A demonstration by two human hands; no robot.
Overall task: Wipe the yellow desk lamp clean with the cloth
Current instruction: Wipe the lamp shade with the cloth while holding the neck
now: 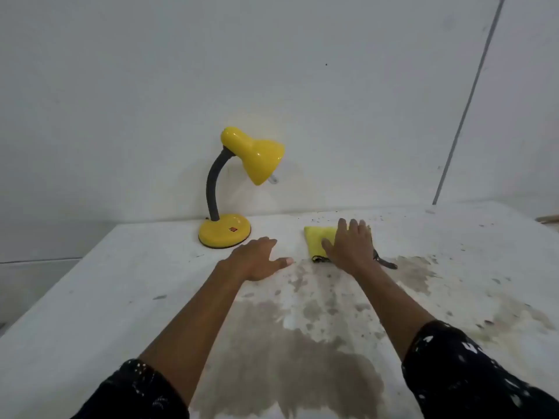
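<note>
Here, what I read off the head view:

Lamp: the yellow desk lamp [239, 189] stood upright at centre-left of the frame, at the far edge of the worktop [90, 297], close to the pale wall [272, 71]. Its round base [224, 234] sat flat, a dark bendy neck [213, 189] curved up from it, and the shade [257, 157] tipped down toward the right.

Cloth: the yellow cloth [317, 240] lay folded on the worktop right of centre, well apart from the lamp base, with a dark edge or strap showing at its near side.

Right hand: I saw the right hand [351, 246] lying palm down on the cloth, its fingers [354, 226] spread apart and flat, not closed around anything.

Left hand: the left hand [254, 258] was flat near the worktop at the middle of the frame, just beside the lamp base but not touching it; its fingers [266, 241] were loosely together and the thumb stuck out to the right. I could not tell whether the palm touched the surface.

Worktop: white, with large grey-brown stains [287, 343] across the lower centre and right, and dark specks near the far edge.

Sleeves: dark with pale flecks [472, 367], at the bottom corners of the frame.
</note>
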